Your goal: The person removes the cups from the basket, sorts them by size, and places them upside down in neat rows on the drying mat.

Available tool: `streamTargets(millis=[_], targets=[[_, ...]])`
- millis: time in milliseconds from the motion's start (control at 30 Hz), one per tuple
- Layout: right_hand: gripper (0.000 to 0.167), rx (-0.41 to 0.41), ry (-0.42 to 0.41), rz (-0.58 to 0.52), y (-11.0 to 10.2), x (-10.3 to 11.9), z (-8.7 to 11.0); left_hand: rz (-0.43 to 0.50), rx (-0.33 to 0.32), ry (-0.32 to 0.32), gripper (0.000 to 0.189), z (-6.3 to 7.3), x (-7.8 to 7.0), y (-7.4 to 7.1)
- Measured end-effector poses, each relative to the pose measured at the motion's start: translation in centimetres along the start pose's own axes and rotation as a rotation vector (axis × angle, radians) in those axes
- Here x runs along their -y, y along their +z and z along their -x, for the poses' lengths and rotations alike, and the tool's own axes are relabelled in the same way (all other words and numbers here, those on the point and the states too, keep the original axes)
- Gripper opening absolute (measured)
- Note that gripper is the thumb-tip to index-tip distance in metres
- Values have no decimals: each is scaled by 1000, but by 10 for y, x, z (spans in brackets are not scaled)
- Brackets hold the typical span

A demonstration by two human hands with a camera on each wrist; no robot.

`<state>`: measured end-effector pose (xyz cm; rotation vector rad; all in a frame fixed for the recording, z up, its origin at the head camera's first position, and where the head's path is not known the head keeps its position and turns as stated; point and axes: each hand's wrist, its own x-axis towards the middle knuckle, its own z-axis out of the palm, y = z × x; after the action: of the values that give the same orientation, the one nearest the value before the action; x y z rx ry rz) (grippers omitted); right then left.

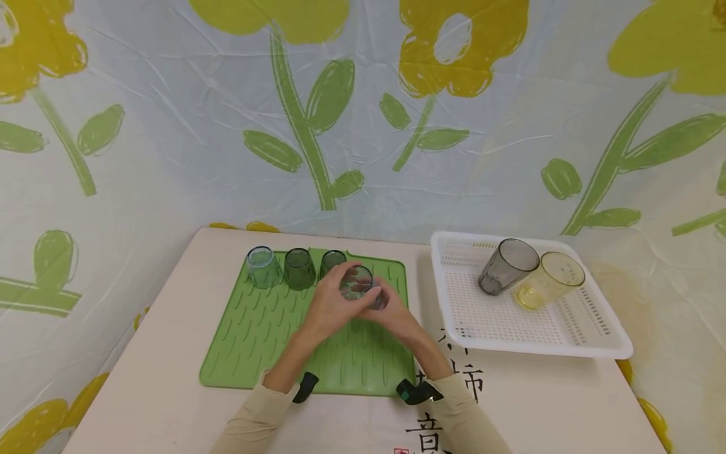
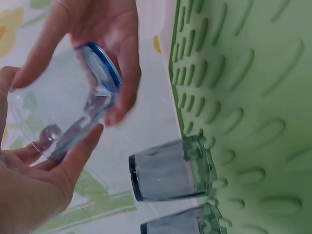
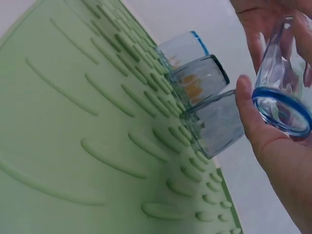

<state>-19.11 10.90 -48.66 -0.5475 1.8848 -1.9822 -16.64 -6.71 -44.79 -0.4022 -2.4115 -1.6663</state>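
Observation:
Both hands hold one clear drinking glass (image 1: 356, 284) above the right part of a green ridged mat (image 1: 272, 340). My left hand (image 1: 329, 306) grips it at its wide mouth end, thumb across the side. My right hand (image 1: 397, 318) holds the narrower end, where a thick blue-edged base (image 3: 282, 111) shows in the right wrist view. The glass is tilted. Along the mat's far edge three glasses stand mouth down: a bluish one (image 1: 263, 268), a dark grey-green one (image 1: 299, 270) and another dark one (image 1: 331, 260), partly hidden by my left hand.
To the right is a white plastic basket (image 1: 454, 302) with a grey glass (image 1: 507, 266) and a yellow glass (image 1: 549, 280) leaning inside it. A flower-printed cloth (image 1: 363, 157) hangs behind the table (image 1: 164, 328). Black characters mark the tabletop right of the mat.

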Motion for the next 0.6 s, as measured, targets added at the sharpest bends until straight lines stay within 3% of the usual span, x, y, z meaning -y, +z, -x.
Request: streamTargets(millis=[133, 300, 600], targets=[[81, 0, 30, -42, -8, 0, 4, 98, 40, 0, 59, 1, 3, -8], [77, -51, 67, -43, -15, 5, 6, 78, 85, -1, 59, 2, 5, -19], [75, -12, -16, -190, -17, 16, 4, 143, 237, 2, 63, 2, 17, -32]])
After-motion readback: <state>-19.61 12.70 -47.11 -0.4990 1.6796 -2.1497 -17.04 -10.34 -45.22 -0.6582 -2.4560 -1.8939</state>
